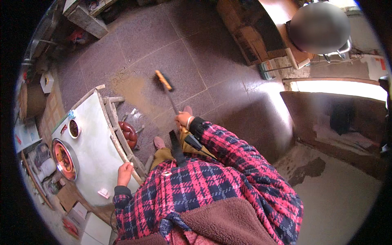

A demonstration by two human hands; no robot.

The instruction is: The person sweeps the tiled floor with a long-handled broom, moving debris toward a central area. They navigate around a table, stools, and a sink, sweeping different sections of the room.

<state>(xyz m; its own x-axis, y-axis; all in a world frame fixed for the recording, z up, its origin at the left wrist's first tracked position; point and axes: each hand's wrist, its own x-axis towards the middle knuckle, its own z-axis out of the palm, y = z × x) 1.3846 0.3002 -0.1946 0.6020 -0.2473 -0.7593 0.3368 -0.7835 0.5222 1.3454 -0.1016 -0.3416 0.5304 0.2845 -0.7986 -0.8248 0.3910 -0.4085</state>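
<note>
My right hand [183, 119] grips the handle of a broom [164, 80] with an orange-topped head and dark bristles. The broom head rests on the dark tiled floor, beyond my feet. To its left lies a spread of tan dirt [131, 92] with some loose bits at its far side. My left hand [125, 173], fingers curled, is at the wooden edge of a white-topped table [95, 147]; whether it grips that edge, I cannot tell. A dark strap and a small black device [193, 141] hang in front of my body.
On the table stand a metal basin [74, 167] with reddish contents and a white cup [79, 133] holding something dark. A red padded stool [128, 134] is beside the table. A brown wooden cabinet [245, 33] stands at the far right, near a green-edged object [267, 71].
</note>
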